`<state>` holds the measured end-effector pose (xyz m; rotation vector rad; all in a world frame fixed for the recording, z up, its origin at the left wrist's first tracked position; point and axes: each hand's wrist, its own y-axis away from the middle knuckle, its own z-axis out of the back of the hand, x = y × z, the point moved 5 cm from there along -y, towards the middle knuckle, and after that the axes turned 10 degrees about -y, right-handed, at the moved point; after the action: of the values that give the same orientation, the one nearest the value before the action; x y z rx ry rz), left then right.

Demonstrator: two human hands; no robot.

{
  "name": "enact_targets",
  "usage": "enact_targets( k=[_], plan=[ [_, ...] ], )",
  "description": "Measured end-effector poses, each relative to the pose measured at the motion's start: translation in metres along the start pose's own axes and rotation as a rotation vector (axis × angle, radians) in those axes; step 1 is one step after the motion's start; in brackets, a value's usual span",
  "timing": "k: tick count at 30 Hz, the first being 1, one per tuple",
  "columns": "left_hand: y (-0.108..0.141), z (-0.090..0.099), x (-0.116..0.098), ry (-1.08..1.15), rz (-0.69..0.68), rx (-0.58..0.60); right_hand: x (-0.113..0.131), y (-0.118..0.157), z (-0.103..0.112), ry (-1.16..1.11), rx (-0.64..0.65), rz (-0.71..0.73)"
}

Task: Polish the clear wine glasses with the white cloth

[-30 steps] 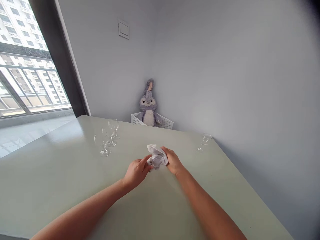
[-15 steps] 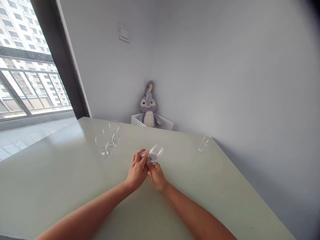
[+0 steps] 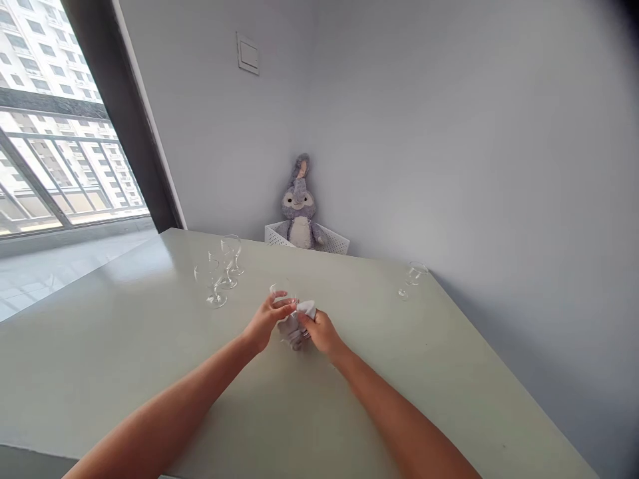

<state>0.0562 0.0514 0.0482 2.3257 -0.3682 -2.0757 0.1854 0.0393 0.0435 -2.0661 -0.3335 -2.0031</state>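
Note:
Over the middle of the pale table, my left hand (image 3: pixel 267 319) is closed round the bowl of a clear stemmed glass (image 3: pixel 283 289), its rim facing up and away from me. My right hand (image 3: pixel 321 331) grips a light grey-white cloth (image 3: pixel 306 308), which is bunched against the lower part of that glass and hangs below it. The foot of the held glass is hidden by the cloth and fingers. Left of my hands stand three more stemmed glasses, the nearest glass (image 3: pixel 216 299) upright on its foot.
Another stemmed glass (image 3: pixel 416 271) is near the table's right edge. Behind the far edge of the table (image 3: pixel 349 399), a plush rabbit (image 3: pixel 299 206) sits in a white perforated basket (image 3: pixel 339 245) in the wall corner. A window with a railing is at the left.
The held glass has turned from pointing right to rim up on the left. My left hand has shifted onto its bowl, and more of the cloth shows in my right hand.

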Motion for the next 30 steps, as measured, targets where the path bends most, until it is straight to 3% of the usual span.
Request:
enact_targets(
  k=[3, 6, 9, 13, 17, 20, 22, 25, 27, 28, 30],
  plan=[
    [-0.003, 0.009, 0.006, 0.072, 0.049, -0.096, 0.020, 0.012, -0.009, 0.665, 0.021, 0.421],
    [-0.004, 0.015, 0.008, 0.083, 0.116, -0.127, 0.026, 0.024, -0.022, 1.039, 0.122, 0.645],
    [-0.004, 0.016, 0.006, 0.099, 0.150, -0.107, 0.029, 0.027, -0.023, 1.112, 0.134, 0.732],
    [-0.006, 0.015, 0.001, 0.224, 0.107, -0.077, 0.035, 0.025, -0.016, 0.986, 0.106, 0.805],
    [-0.009, 0.011, -0.003, 0.335, 0.089, 0.054, 0.037, 0.017, -0.004, 0.543, 0.005, 0.698],
    [-0.009, 0.013, -0.009, 0.416, 0.072, 0.061, 0.023, 0.010, 0.006, 0.186, -0.103, 0.472],
    [-0.008, 0.018, -0.017, 0.419, -0.005, 0.018, 0.010, 0.012, 0.008, 0.075, -0.098, 0.267],
    [-0.006, 0.027, -0.031, 0.348, -0.149, -0.056, 0.003, 0.025, 0.003, 0.193, 0.104, 0.056],
    [-0.004, 0.030, -0.038, 0.272, -0.238, -0.107, 0.016, 0.036, 0.002, 0.419, 0.225, 0.072],
    [-0.003, 0.030, -0.040, 0.223, -0.279, -0.129, 0.025, 0.039, 0.004, 0.549, 0.227, 0.105],
    [0.001, 0.025, -0.041, 0.119, -0.351, -0.157, 0.047, 0.039, 0.010, 0.799, 0.087, 0.173]
  ],
)
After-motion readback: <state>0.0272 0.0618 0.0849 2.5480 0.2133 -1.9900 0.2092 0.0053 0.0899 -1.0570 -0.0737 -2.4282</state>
